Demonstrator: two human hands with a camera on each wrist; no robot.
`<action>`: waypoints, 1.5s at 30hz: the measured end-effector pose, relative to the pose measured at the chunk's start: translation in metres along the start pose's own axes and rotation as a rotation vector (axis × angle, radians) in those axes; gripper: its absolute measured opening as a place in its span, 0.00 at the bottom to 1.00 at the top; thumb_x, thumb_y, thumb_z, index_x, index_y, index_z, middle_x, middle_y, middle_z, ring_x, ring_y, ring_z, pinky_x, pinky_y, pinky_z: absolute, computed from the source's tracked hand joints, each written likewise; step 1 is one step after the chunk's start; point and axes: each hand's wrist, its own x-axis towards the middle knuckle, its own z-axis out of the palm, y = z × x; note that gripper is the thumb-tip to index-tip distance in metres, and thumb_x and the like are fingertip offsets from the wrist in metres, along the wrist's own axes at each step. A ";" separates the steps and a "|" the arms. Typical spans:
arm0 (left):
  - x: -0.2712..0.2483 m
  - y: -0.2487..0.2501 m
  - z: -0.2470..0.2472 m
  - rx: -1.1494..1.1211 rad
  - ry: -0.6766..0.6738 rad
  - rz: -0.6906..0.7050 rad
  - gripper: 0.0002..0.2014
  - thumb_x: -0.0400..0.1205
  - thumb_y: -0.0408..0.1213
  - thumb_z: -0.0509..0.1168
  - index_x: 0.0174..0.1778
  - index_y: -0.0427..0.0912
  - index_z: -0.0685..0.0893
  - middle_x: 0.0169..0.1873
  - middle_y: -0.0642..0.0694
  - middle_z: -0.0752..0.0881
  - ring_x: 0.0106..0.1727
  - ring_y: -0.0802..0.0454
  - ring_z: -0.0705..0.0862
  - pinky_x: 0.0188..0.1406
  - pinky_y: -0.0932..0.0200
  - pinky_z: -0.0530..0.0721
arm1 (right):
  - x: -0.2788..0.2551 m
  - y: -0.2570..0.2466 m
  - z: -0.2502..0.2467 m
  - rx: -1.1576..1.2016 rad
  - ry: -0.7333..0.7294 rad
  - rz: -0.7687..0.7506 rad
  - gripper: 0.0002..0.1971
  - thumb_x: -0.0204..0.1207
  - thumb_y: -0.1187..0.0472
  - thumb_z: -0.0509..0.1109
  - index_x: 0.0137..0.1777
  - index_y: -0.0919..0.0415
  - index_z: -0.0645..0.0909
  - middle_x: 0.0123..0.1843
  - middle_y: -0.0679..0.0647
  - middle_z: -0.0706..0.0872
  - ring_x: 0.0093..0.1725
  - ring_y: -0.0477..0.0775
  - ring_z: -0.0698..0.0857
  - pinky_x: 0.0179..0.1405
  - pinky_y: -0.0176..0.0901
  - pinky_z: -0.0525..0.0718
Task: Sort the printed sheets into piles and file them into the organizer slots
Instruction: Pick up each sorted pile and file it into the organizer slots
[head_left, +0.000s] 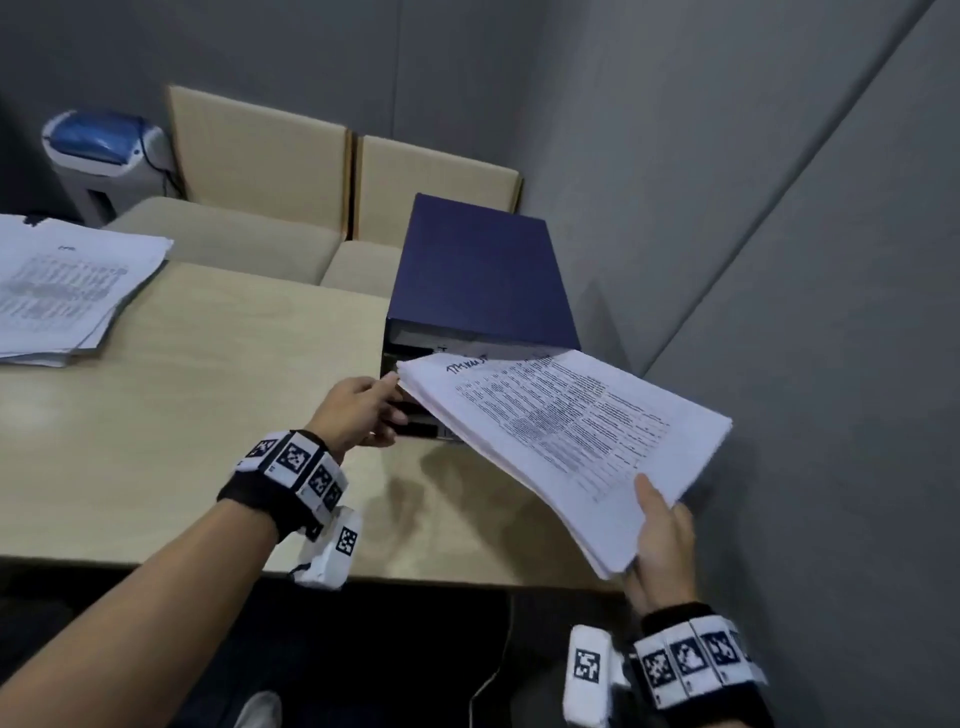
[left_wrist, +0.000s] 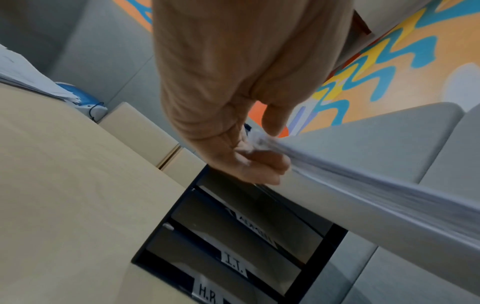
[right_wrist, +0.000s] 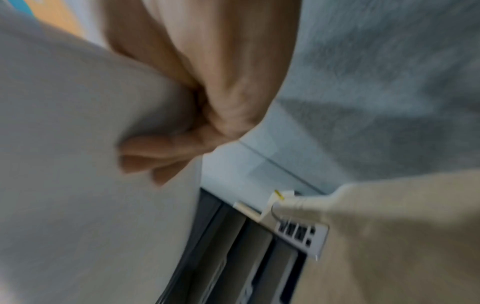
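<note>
A thick stack of printed sheets (head_left: 566, 441) hangs tilted in front of the dark blue organizer (head_left: 478, 270) at the table's far right. My right hand (head_left: 662, 540) grips its near corner, thumb on top and fingers (right_wrist: 155, 152) underneath. My left hand (head_left: 363, 410) pinches the stack's far left corner (left_wrist: 259, 144) just before the organizer's open slots. The slots carry labels, among them "I.T." (left_wrist: 233, 265) and "H.R." (left_wrist: 207, 292). A second pile of printed sheets (head_left: 62, 291) lies on the table's far left.
The beige table (head_left: 208, 415) ends at a grey wall (head_left: 779, 260) on the right. Two beige chairs (head_left: 337, 197) stand behind the table, and a white-and-blue machine (head_left: 98, 150) sits at the back left. A white socket strip (right_wrist: 301, 234) lies by the organizer.
</note>
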 end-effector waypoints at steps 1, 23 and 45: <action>0.000 -0.005 -0.003 -0.015 0.010 -0.017 0.17 0.88 0.46 0.60 0.46 0.34 0.80 0.31 0.39 0.83 0.19 0.50 0.75 0.23 0.61 0.84 | -0.005 0.012 0.007 0.041 0.046 -0.006 0.14 0.86 0.62 0.64 0.66 0.69 0.78 0.56 0.61 0.89 0.51 0.58 0.89 0.43 0.46 0.89; -0.033 -0.184 -0.172 0.172 0.264 -0.486 0.13 0.85 0.32 0.64 0.35 0.31 0.77 0.22 0.40 0.80 0.19 0.48 0.74 0.17 0.69 0.67 | 0.051 0.022 0.222 0.185 -0.023 0.262 0.06 0.85 0.71 0.58 0.59 0.67 0.72 0.40 0.61 0.79 0.25 0.52 0.83 0.14 0.33 0.79; 0.019 0.004 0.059 -0.928 -0.574 -0.228 0.34 0.85 0.62 0.54 0.76 0.38 0.75 0.70 0.34 0.80 0.70 0.35 0.80 0.66 0.38 0.81 | -0.033 -0.021 0.108 0.062 -0.017 0.097 0.11 0.80 0.71 0.60 0.54 0.58 0.80 0.41 0.51 0.86 0.23 0.43 0.78 0.19 0.32 0.73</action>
